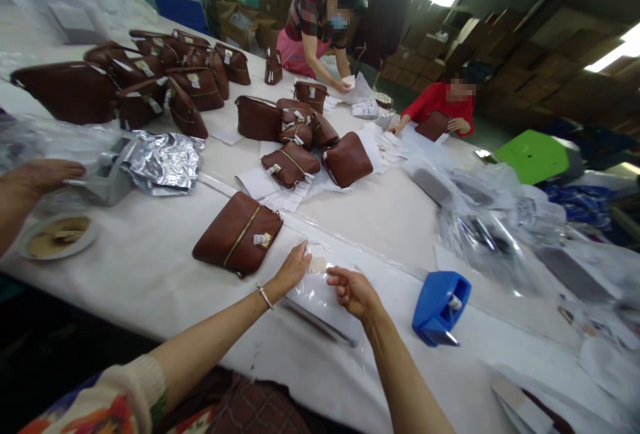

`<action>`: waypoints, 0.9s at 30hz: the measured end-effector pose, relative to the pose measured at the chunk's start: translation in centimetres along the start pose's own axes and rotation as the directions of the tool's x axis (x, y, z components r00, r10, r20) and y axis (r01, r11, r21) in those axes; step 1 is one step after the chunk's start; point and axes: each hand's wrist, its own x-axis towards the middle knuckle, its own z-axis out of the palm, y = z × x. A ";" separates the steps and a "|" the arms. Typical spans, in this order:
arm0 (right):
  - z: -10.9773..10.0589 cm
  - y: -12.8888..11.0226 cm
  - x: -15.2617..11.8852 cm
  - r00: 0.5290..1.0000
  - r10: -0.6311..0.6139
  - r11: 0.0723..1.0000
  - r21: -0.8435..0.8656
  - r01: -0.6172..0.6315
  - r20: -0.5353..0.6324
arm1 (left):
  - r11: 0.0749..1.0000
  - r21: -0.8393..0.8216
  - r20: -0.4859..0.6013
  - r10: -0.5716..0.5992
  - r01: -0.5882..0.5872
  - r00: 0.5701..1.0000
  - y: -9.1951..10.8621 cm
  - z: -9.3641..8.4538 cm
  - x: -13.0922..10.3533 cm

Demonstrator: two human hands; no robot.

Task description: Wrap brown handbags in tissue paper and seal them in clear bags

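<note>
In front of me a clear plastic bag (320, 294) lies on the table, with something flat and grey-edged inside or under it. A small beige square (318, 264) shows near the bag's top end. My left hand (293, 269) pinches the bag's left upper edge; a bracelet circles that wrist. On the opposite side my right hand (353, 293), fingers curled, grips the right edge with thumb and index finger. Left of the bag lies a brown handbag (240, 234) with a zip and a white tag. To the right stands a blue tape dispenser (440, 307).
Several brown handbags (195, 87) stand further back on the white table (145, 267). Crumpled silver foil (165, 161) and a round dish (60, 237) are at left, near another person's hand (40, 177). Plastic-wrapped pieces (480, 241) cover the right side. Co-workers work across the table.
</note>
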 end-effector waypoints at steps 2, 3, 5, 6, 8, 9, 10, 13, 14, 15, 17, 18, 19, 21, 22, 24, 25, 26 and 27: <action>-0.5 0.0 -0.1 1.000 0.024 0.999 0.035 -0.024 0.017 | 1.000 -0.004 0.002 0.001 -0.001 1.000 -0.2 0.1 0.1; -0.6 0.1 -0.2 0.999 0.033 0.998 0.047 -0.034 0.025 | 1.000 -0.007 0.003 0.001 -0.001 1.000 -0.3 0.1 0.1; -0.5 0.2 -0.3 0.998 0.047 0.997 0.062 -0.050 0.050 | 1.000 -0.016 0.001 -0.001 0.001 1.000 -0.4 0.2 0.3; -0.3 0.4 -0.3 0.996 0.053 0.996 0.066 -0.057 0.067 | 1.000 -0.020 -0.002 -0.001 0.001 1.000 -0.5 0.2 0.4; 0.1 0.7 -0.2 0.993 0.058 0.995 0.072 -0.065 0.098 | 1.000 -0.026 -0.008 0.004 -0.004 1.000 -0.7 0.2 0.5; 0.3 0.8 -0.1 0.992 0.055 0.995 0.076 -0.063 0.110 | 1.000 -0.027 -0.008 0.009 -0.009 1.000 -0.8 0.2 0.5; 0.4 0.9 -0.1 0.992 0.047 0.995 0.082 -0.056 0.114 | 1.000 -0.027 -0.007 0.014 -0.014 1.000 -0.9 0.2 0.6; 0.0 0.9 0.1 0.995 0.020 0.994 0.102 -0.029 0.095 | 0.999 -0.029 0.004 0.035 -0.035 0.999 -1.2 0.0 0.8; -0.2 0.9 0.2 0.996 0.018 0.994 0.104 -0.027 0.088 | 0.999 -0.030 0.008 0.041 -0.041 0.999 -1.3 -0.1 0.9; -0.4 0.8 0.2 0.996 0.021 0.994 0.104 -0.030 0.083 | 0.998 -0.033 0.012 0.045 -0.044 0.999 -1.3 -0.1 1.0; -0.8 0.6 0.3 0.996 0.032 0.994 0.097 -0.041 0.085 | 0.998 -0.038 0.017 0.046 -0.046 0.999 -1.3 -0.3 1.1; -1.0 0.5 0.3 0.996 0.034 0.995 0.095 -0.042 0.085 | 0.998 -0.041 0.019 0.045 -0.044 0.999 -1.3 -0.4 1.1; -1.1 0.4 0.3 0.996 0.030 0.995 0.096 -0.038 0.083 | 0.998 -0.043 0.022 0.043 -0.042 0.999 -1.2 -0.4 1.1; -1.2 0.3 0.4 0.997 0.018 0.994 0.104 -0.026 0.075 | 0.998 -0.045 0.028 0.040 -0.039 0.999 -1.1 -0.5 1.2; -1.3 0.3 0.4 0.997 0.014 0.994 0.107 -0.022 0.072 | 0.998 -0.044 0.030 0.038 -0.037 0.999 -1.1 -0.5 1.2; -1.4 0.3 0.5 0.997 0.020 0.994 0.108 -0.028 0.079 | 0.999 -0.040 0.033 0.032 -0.031 0.999 -1.0 -0.5 1.2; -1.4 0.2 0.6 0.996 0.028 0.994 0.104 -0.037 0.089 | 0.999 -0.039 0.033 0.028 -0.027 0.999 -0.9 -0.5 1.2; -1.5 0.2 0.7 0.994 0.038 0.994 0.099 -0.048 0.100 | 0.999 -0.038 0.032 0.023 -0.022 0.999 -0.9 -0.5 1.2; -1.5 0.2 0.8 0.993 0.048 0.994 0.093 -0.058 0.110 | 0.999 -0.037 0.031 0.018 -0.017 0.999 -0.9 -0.5 1.2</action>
